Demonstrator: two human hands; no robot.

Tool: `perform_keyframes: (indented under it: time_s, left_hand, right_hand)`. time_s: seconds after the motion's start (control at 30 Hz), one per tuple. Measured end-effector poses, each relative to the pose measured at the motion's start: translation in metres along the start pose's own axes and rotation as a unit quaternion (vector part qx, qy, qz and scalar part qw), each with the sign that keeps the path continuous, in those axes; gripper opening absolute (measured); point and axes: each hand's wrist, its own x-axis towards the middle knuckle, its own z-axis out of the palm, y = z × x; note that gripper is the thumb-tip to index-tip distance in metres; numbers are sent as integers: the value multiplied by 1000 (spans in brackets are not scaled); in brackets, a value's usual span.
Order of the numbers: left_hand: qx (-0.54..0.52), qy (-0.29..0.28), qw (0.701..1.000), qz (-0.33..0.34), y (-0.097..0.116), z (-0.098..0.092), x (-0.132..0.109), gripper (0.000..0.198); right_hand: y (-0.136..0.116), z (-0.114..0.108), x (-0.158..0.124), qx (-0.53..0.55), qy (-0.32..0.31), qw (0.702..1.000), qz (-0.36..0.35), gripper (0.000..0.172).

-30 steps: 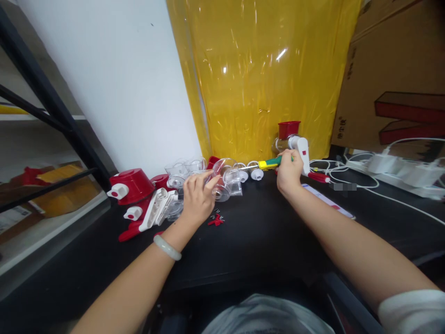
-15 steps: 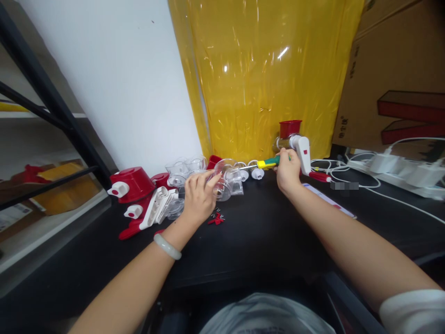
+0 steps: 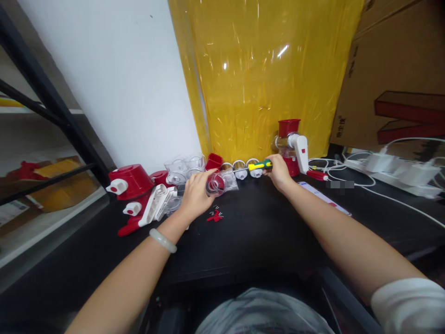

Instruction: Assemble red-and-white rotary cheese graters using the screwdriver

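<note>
My left hand [image 3: 199,192] is closed around a clear plastic housing [image 3: 225,180], which lies tilted just above or on the black table. In my right hand [image 3: 278,171] is a screwdriver [image 3: 260,165] with a yellow and green handle. Its thin shaft points left toward the housing; I cannot tell whether the tip touches it. Small red parts and several screws [image 3: 216,215] lie in front of the housing. Behind the screwdriver stand several drum graters [image 3: 240,170] with white ends. A red hopper [image 3: 213,161] is behind the housing.
An assembled red rotary grater [image 3: 289,139] with a white crank stands behind my right hand. Red bases [image 3: 130,182], white crank arms [image 3: 153,204] and clear housings [image 3: 186,167] crowd the left. A phone [image 3: 323,197] and a white power strip [image 3: 389,169] lie at right.
The clear housing has turned and tipped in my left hand. My right hand has moved left and slightly down with the screwdriver. The camera view has shifted a little.
</note>
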Motion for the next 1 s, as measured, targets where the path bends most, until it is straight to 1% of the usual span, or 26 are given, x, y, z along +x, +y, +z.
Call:
perform_keyframes:
  time_s: [0.07, 0.17, 0.3, 0.47, 0.53, 0.6, 0.67, 0.8, 0.93, 1.0]
  left_hand:
    - [-20, -23, 1000, -1, -4, 1, 0, 73]
    - [-32, -41, 999, 10, -9, 4, 0, 77]
    - [-38, -52, 998, 13, -11, 7, -1, 82]
    - [-22, -60, 998, 26, -9, 5, 0, 82]
    - [-12, -65, 997, 29, -8, 3, 0, 79]
    - [-5, -69, 997, 31, -8, 2, 1, 78]
    - [2, -71, 997, 34, -9, 2, 1, 78]
    - [8, -71, 997, 37, -10, 2, 1, 80]
    - [3, -73, 997, 38, -10, 2, 1, 80]
    - [0, -71, 997, 37, -9, 2, 1, 80]
  right_hand:
    - [1, 1, -1, -23, -6, 1000, 4, 2]
    - [4, 0, -2, -52, -13, 999, -2, 13]
    - [6, -2, -4, -83, -11, 996, -10, 24]
    - [6, -3, -8, -124, -4, 992, 9, 30]
    - [6, -1, -8, -113, 12, 993, 41, 29]
    - [5, 1, -8, -80, 24, 994, 74, 26]
    - [4, 3, -8, -52, 26, 994, 88, 24]
    - [3, 2, -8, -69, 23, 995, 71, 21]
    - [7, 1, -8, -105, 17, 994, 26, 14]
    - [9, -1, -8, -115, 15, 993, 15, 17]
